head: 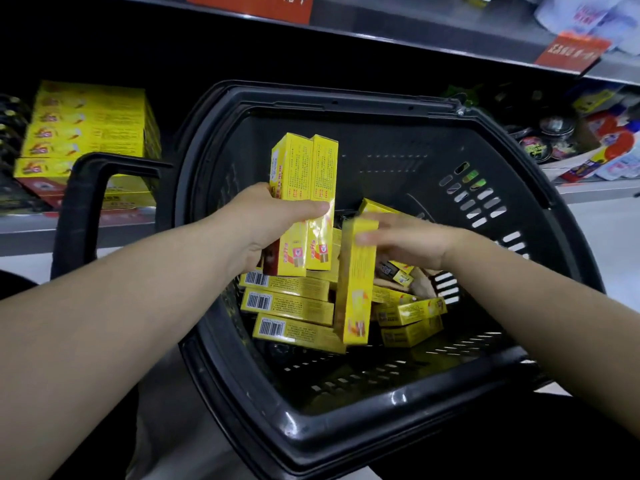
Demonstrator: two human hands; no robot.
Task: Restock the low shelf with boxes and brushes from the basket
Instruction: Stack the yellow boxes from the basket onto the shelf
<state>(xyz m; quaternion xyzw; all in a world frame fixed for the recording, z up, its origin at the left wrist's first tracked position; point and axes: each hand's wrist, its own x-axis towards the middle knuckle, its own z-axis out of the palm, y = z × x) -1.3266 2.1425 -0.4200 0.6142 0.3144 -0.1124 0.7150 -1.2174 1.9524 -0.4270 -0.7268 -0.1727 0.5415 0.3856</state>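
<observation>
Both bare forearms reach forward and down from the lower corners of the view and meet over a black plastic basket [398, 403] that stands tilted in front of the low shelf [45, 233]; the left hand [266, 226] is raised above the basket's heap, wrist bent slightly, thumb laid across the front of two yellow boxes [304, 202] held side by side and upright, the other fingers hidden behind them, so the hand is closed around the pair; the right hand [412, 240] comes in from the right, palm down and blurred, its fingers stretched toward the left, with the fingertips [367, 239] against the upper end of a third yellow box [356, 282] that stands nearly upright among the rest; whether it grips that box or only touches it cannot be told; more yellow boxes [291, 306] lie flat and jumbled on the basket's floor, several showing barcodes, and no brush can be made out among them; on the low shelf to the left, behind the basket's handle [86, 202], a stack of the same yellow boxes [90, 129] stands; further right the shelf holds round tins and bright packets [588, 143], well apart from the hands.
</observation>
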